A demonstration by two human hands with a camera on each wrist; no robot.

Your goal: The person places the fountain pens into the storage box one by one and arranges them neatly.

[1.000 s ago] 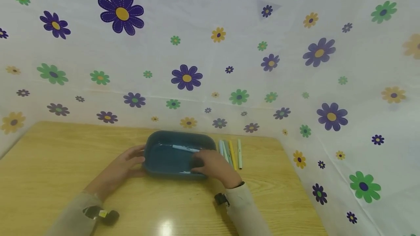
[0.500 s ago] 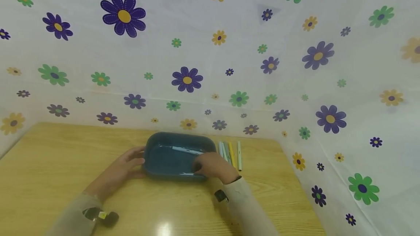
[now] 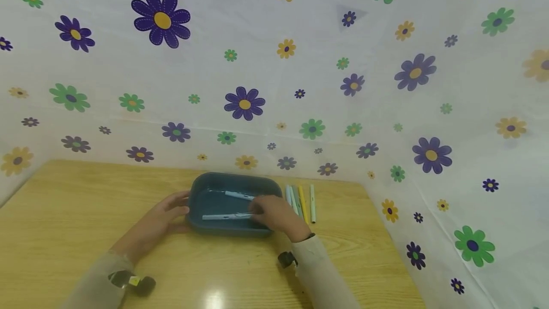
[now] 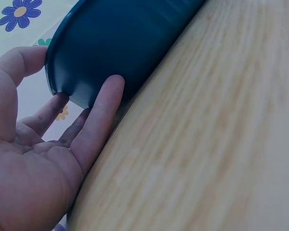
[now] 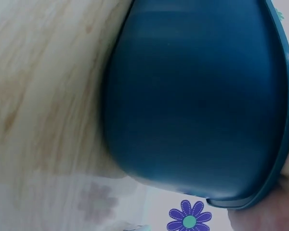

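A dark blue plastic basin [image 3: 214, 229] stands on the wooden table. My left hand [image 3: 169, 211] is at its left end. In the left wrist view, the spread, fairly straight fingers [image 4: 103, 103] touch the outer wall. My right hand [image 3: 274, 213] reaches over the right end, fingertips down inside. It pinches the right end of a pale blue pen [image 3: 223, 217], which lies lengthwise near the front wall. Farther back in the basin is another pale blue pen [image 3: 238, 195], its right end hidden by the hand. The right wrist view mostly shows the basin's outer wall [image 5: 197, 106].
Right of the basin, several pens lie side by side on the table [image 3: 343, 242], among them a yellow pen [image 3: 302, 201] and, a little apart, a pale green pen [image 3: 312, 204]. A white flower-printed sheet [image 3: 193, 61] hangs behind and to the right.
The front pale blue pen now shows along most of its length, where only a short piece showed before. My right hand has shifted slightly left and up; my left hand stays put.
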